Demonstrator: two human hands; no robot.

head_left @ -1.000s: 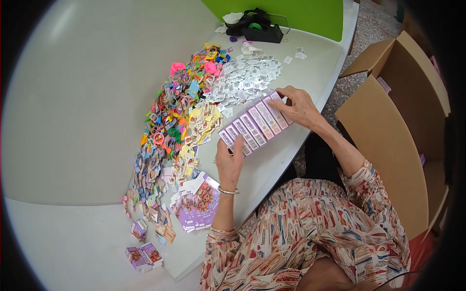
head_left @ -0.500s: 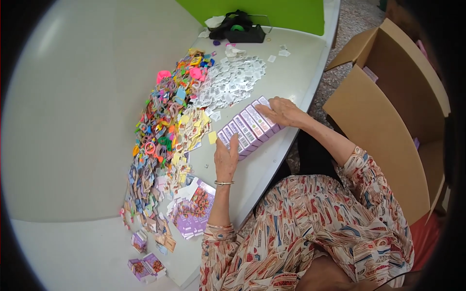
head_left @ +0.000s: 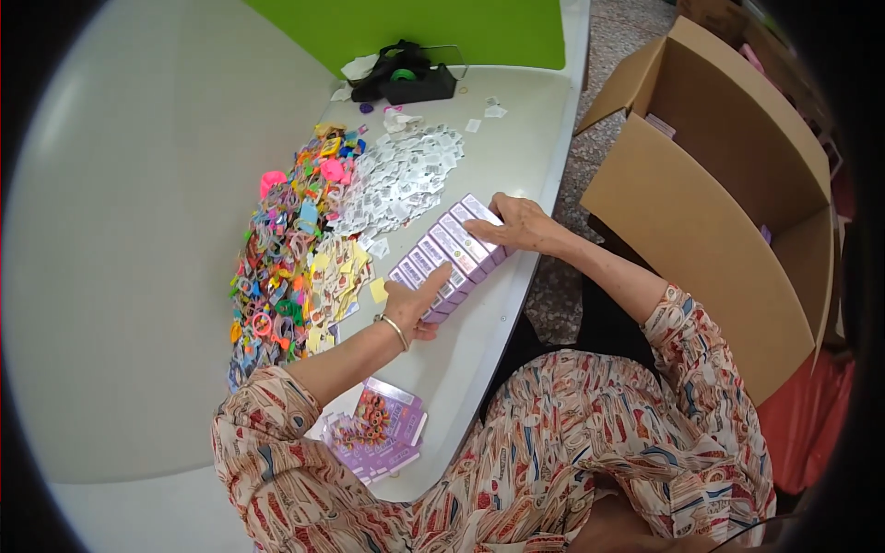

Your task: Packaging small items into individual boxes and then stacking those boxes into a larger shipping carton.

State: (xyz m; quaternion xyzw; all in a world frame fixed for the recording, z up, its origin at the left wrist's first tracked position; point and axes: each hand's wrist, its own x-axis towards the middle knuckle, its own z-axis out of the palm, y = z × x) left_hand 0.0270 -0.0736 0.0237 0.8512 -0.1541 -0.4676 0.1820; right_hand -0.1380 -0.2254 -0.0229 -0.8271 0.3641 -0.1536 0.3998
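Note:
A row of several small purple-and-white boxes [head_left: 446, 249] stands side by side on the table near its right edge. My left hand [head_left: 412, 300] is closed round the near-left end of the row, its thumb lying over the box tops and its fingertips showing below. At the far-right end my right hand [head_left: 518, 224] grips the last boxes, fingers over the top. Between them the two hands press the row together. Just left of the row lie a yellow slip [head_left: 378, 290] and a pile of yellow and picture-printed cards [head_left: 336, 276].
A heap of colourful small trinkets [head_left: 286, 249] and a pile of white slips [head_left: 406, 175] spread across the table [head_left: 516, 129]. Flat purple cartons [head_left: 378, 433] lie by my left arm. A black tape dispenser [head_left: 419, 88] stands at the back; an open cardboard box [head_left: 701, 221] is on the right.
My left hand has turned, with its elbow swung out to the left over the table, and now reaches round the row's end. The whole view has shifted a little.

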